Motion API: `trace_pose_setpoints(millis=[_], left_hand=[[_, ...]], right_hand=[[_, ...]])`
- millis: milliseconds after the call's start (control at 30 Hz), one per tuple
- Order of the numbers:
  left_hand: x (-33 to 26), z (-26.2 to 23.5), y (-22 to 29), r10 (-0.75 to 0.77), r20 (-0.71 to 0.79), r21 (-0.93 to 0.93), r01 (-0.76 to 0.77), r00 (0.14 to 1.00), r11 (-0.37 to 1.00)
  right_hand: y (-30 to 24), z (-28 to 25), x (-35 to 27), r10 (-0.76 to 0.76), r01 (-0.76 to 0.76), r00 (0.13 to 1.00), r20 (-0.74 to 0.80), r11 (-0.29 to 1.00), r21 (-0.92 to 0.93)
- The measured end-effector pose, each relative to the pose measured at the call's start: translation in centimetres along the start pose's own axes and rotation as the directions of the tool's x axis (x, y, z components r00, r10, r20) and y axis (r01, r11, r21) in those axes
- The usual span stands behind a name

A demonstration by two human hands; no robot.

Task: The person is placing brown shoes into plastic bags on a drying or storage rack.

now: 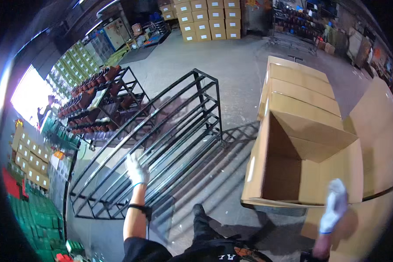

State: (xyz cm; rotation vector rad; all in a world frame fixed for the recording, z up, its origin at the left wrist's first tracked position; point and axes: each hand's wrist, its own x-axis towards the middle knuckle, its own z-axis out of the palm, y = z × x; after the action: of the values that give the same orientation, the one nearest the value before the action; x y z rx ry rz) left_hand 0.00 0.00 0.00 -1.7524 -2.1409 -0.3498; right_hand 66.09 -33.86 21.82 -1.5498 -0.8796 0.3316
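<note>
Well apart: left fingers [132, 163] spread over rack [155, 144]; right fingers [337, 188] unclear by carton edge [299, 203].

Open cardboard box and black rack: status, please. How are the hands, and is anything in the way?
Left hand: gloved, over black rack, contact unclear. Right hand: gloved, by open cardboard box, touch unclear. Rack partly screens loaded shelving.

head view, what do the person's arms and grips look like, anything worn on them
The left grip and right grip wear white gloves. The left arm has a black band and a black sleeve. Something dark shows by the right forearm, band or sleeve unclear.
</note>
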Motion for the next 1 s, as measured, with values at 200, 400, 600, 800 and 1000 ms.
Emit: trace_pose_setpoints(millis=[200,400,600,800,1000], left_hand=[[9.3,-4.5,-22.3,-0.017,0.318,0.136,-0.028,0.948,0.99],[4.8,2.2,-29.8,0.146,0.356,0.3,-0.261,0.923,0.917],[9.8,2.1,-26.9,-0.299,0.467,0.364,0.127,0.832,0.923],[22.6,7.3,-13.4,-0.294,0.453,0.368,0.124,0.842,0.921],[38.2,16.1,0.2,-0.195,0.499,0.302,0.041,0.845,0.952]], right_hand=[[-2.9,37.5,2.5,0.113,-0.196,0.661,0.742,0.98,0.026],[11.1,67.9,11.7,0.791,-0.862,0.504,0.347,0.441,0.248],[10.8,77.7,21.1,0.803,-0.889,0.266,0.533,-0.01,0.458],[17.1,84.2,43.4,0.61,-0.935,0.288,0.739,0.011,0.355],[21.1,92.6,65.7,0.508,-0.961,0.25,0.824,0.027,0.275]])
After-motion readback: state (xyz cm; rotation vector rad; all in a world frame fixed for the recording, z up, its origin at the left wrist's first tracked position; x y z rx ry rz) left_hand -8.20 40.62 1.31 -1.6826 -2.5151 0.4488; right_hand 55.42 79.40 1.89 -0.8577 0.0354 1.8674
